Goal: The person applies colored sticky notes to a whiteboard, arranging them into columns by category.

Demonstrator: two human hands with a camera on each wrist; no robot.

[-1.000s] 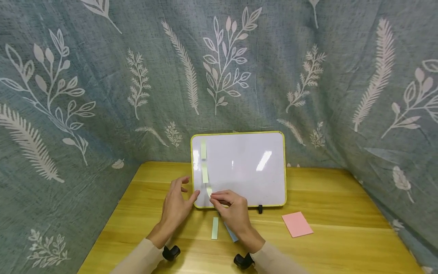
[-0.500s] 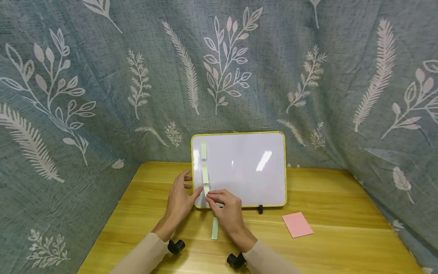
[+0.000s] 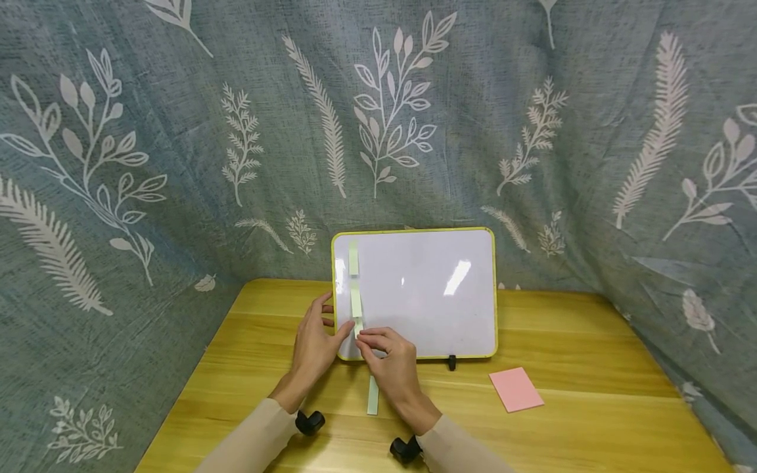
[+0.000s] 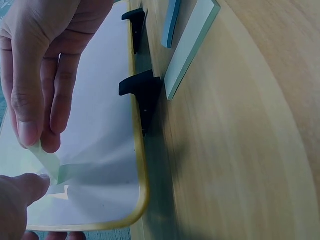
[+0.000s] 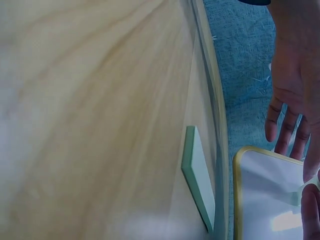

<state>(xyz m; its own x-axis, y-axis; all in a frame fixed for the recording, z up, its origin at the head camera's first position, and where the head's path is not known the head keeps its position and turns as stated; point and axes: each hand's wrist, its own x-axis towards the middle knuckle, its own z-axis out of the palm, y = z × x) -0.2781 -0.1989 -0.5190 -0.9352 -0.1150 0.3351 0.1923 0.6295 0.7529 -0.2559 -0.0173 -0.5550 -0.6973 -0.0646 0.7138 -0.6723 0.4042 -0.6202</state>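
Observation:
A whiteboard (image 3: 426,295) with a yellow frame leans upright at the table's back. Two pale green sticky strips (image 3: 355,301) are stuck one under the other along its left side. Below them my right hand (image 3: 395,371) pinches the lower end of a third sticky strip (image 4: 46,159) between thumb and fingertips; the strip's body stands off the surface in a slant. My left hand (image 3: 313,351) grips the board's left edge, fingers behind and thumb (image 4: 34,187) in front, close to the strip's upper end.
A narrow green sticky pad (image 3: 372,397) lies in front of the board, beside a blue pad (image 4: 171,24) that my right hand hides from the head view. A square pink sticky pad (image 3: 516,389) lies to the right. Black feet (image 4: 144,97) hold the board's lower edge.
My right hand has shifted a little left with the pinched strip, covering the blue pad in the head view. My left hand has moved up and right, its thumb nearing the strip.

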